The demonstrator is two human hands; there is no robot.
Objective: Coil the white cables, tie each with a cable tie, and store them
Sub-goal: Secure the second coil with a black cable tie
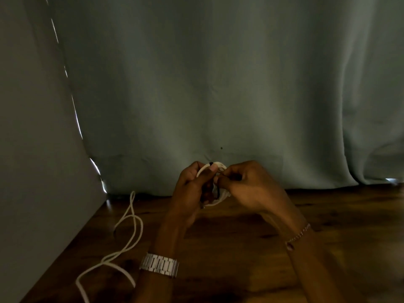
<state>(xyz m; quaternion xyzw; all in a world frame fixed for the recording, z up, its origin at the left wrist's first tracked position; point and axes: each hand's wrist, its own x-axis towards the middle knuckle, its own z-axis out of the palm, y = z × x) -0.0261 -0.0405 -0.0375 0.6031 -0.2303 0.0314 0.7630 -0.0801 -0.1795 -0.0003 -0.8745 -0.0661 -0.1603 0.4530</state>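
Note:
Both hands are raised above the wooden table (251, 237), holding a small white coiled cable (216, 165) between them. My left hand (192, 189) grips the coil's left side, thumb pressed over its top. My right hand (251, 184) pinches a dark cable tie (215, 192) at the coil's middle. Most of the coil is hidden behind the fingers. A second white cable (131, 232) lies loose and uncoiled on the table to the left, running from the back edge toward the near edge.
A grey-green curtain (218, 84) hangs right behind the table's far edge. A pale wall (32, 149) borders the table on the left. A metal watch (159, 264) is on my left wrist, a thin bracelet (299, 234) on my right.

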